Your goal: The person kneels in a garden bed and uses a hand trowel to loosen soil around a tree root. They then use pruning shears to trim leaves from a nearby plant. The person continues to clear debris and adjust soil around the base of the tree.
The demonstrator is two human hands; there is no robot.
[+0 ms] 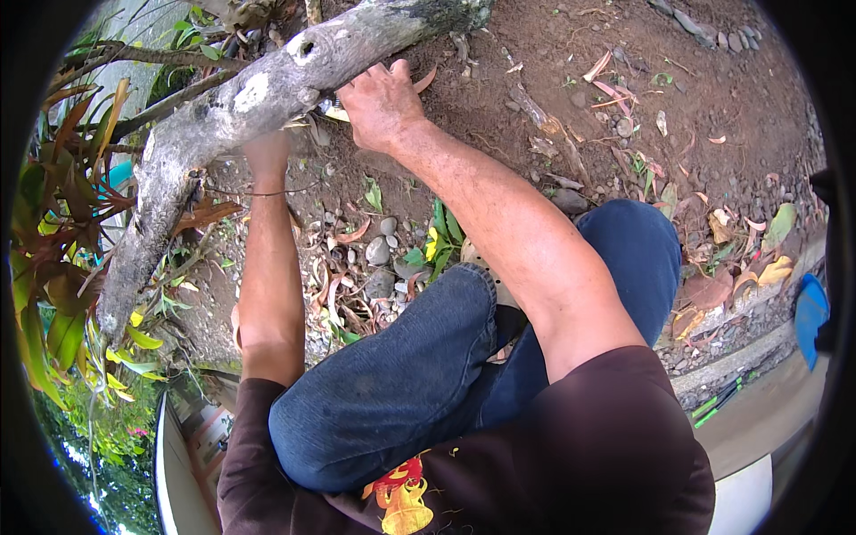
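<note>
A thick grey tree branch [274, 87] with pale patches slants across the upper left, above both my forearms. My right hand [384, 103] is at its lower edge, over the brown soil [468, 87], with the fingertips hidden behind the wood. Close beside that hand lies a small pale and dark object [334, 110], too covered to name. My left hand [267, 147] is blurred and mostly hidden under the branch; only the wrist end shows. What either hand holds is out of sight.
Grey stones [378, 251] and dry leaves lie between my arms, near a yellow flower [431, 244]. Reddish-green leafy plants [60, 301] crowd the left. A broken stick [535, 110] lies on the right soil. A concrete edge [742, 354] and a blue object [810, 321] are farther right.
</note>
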